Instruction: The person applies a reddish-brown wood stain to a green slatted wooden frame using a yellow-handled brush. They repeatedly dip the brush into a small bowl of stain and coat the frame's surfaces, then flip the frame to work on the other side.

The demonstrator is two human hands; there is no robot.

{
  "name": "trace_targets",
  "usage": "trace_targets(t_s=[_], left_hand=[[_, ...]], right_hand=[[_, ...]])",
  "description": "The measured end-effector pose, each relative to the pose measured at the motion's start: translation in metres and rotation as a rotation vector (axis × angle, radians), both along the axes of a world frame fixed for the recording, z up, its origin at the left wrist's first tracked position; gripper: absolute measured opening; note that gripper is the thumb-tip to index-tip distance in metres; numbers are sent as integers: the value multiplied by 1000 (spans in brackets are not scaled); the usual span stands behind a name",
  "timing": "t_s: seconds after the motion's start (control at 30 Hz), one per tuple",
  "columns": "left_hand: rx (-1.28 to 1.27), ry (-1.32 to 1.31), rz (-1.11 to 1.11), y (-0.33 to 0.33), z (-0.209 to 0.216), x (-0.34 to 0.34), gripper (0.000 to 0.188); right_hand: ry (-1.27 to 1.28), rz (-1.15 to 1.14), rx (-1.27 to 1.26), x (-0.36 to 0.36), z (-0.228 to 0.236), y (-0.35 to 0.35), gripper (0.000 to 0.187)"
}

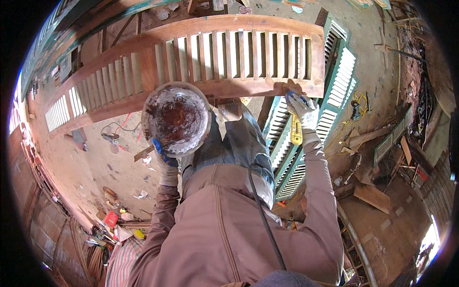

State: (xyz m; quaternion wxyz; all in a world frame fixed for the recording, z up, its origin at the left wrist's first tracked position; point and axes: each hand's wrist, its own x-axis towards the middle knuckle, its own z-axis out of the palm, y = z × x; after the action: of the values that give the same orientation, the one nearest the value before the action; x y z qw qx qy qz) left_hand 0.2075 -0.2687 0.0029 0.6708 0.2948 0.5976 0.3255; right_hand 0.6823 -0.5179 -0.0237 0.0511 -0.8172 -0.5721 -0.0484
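A louvered wooden shutter point(234, 85), bare reddish-brown wood, stretches in front of me from the far left to the right. My left hand point(165, 158), in a white glove with blue fingers, grips the near rim of a round bowl point(199, 112). Dark reddish-brown residue coats the bowl's inside, and it overlaps the shutter's near rail. At the shutter's near right corner is my gloved right hand point(304, 110), closed around a yellow-handled putty knife point(296, 131). The handle points back toward me; the blade is mostly hidden at the rail, beside a brown smear.
Green louvered shutters point(330, 115) lean or lie on the right, below the wooden one. A power tool with a yellow cord point(356, 111) rests on the floor further right. Another corded tool point(111, 137) lies at left. Scrap wood point(372, 198) and assorted litter are scattered around.
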Motion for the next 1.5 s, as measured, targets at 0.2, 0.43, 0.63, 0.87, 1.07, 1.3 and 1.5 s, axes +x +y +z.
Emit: trace_targets(t_s=[0.2, 0.43, 0.63, 0.87, 1.07, 1.3, 1.5], left_hand=[[137, 3, -140, 0, -10, -15, 64], [80, -90, -93, 2, -8, -15, 65], [63, 1, -58, 8, -2, -5, 51], [121, -43, -48, 4, 1, -10, 48], [-34, -171, 41, 3, 4, -5, 57], [-9, -74, -15, 4, 2, -6, 62], [17, -67, -61, 5, -7, -18, 61]], right_hand=[[85, 26, 113, 9, 29, 22, 34], [-32, 77, -23, -2, 1, 28, 34], [88, 128, 40, -4, 28, 36, 42], [86, 211, 26, -60, 20, 98, 48], [63, 151, 3, -67, -5, 110, 43], [173, 218, -44, -71, 10, 103, 40], [172, 185, -20, -78, 4, 135, 34]])
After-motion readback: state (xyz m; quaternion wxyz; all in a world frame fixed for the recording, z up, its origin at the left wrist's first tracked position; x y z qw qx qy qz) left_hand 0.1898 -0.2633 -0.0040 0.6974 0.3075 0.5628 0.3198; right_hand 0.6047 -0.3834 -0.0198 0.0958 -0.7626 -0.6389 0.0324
